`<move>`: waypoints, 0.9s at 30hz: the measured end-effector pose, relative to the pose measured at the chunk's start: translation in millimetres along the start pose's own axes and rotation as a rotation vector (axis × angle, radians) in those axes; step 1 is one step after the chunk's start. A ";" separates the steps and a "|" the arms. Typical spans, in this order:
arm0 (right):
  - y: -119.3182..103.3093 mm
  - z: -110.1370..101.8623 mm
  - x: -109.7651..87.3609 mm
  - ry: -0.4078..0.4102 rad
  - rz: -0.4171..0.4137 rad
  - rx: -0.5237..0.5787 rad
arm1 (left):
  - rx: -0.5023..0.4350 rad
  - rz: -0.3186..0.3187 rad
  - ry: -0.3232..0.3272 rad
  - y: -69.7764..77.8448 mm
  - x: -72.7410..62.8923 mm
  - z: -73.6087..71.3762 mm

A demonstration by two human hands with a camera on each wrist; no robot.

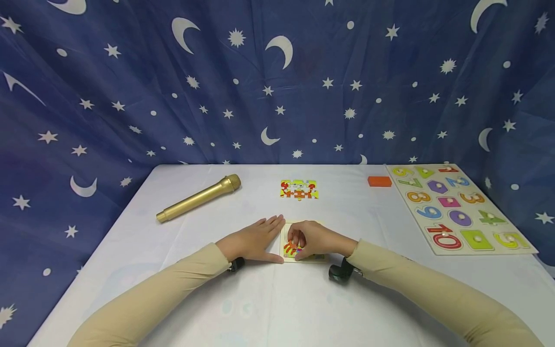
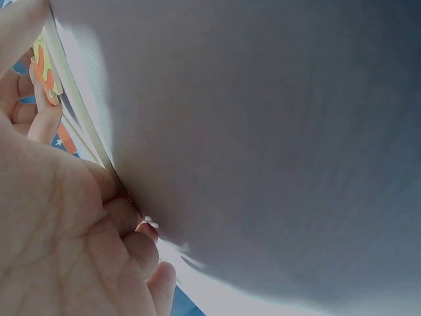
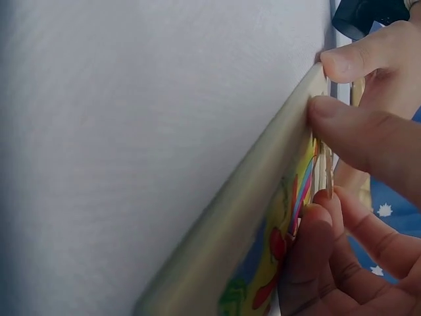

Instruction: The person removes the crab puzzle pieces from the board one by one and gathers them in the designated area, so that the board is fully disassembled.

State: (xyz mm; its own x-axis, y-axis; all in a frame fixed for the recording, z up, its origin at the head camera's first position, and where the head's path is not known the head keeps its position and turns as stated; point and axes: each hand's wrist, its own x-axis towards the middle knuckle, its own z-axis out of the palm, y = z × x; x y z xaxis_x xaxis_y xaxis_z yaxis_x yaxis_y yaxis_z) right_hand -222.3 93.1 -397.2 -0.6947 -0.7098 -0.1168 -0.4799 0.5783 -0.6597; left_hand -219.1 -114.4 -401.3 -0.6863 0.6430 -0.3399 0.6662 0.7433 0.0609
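A small puzzle board [image 1: 282,237] with a pale wooden rim lies on the table in front of me, its colourful printed part [image 3: 268,253] showing in the right wrist view. My left hand [image 1: 255,239] rests against its left edge, fingers extended and thumb near the lower corner. Over the board, my right hand [image 1: 320,238] pinches a yellow-and-orange puzzle piece [image 2: 43,74], seen tilted up from the board in the left wrist view. The right thumb [image 3: 342,128] lies at the rim. Much of the board is hidden under the right hand.
Beyond the board lie several puzzle pieces [image 1: 299,189] grouped together. A gold microphone [image 1: 199,197] is at the back left, an orange block [image 1: 379,181] at the back right. A number-and-shape peg board [image 1: 461,209] lies along the right edge. A starry blue curtain [image 1: 277,96] hangs behind.
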 end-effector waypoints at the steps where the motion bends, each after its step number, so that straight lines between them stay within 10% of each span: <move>1: 0.3 0.1 -0.1 0.001 0.001 0.005 | 0.002 0.000 -0.001 0.1 0.0 -0.1; 27: 7.6 1.6 -3.8 0.031 0.024 0.129 | -0.010 -0.008 -0.004 1.4 -1.1 -0.8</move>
State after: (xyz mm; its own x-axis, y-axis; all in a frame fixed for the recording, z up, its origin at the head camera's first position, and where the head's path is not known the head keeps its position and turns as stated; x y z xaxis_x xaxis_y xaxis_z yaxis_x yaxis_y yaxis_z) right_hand -222.5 99.5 -403.0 -0.7220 -0.6827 -0.1121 -0.3918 0.5370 -0.7471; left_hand -217.7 -113.9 -400.1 -0.6905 0.6360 -0.3445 0.6575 0.7504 0.0674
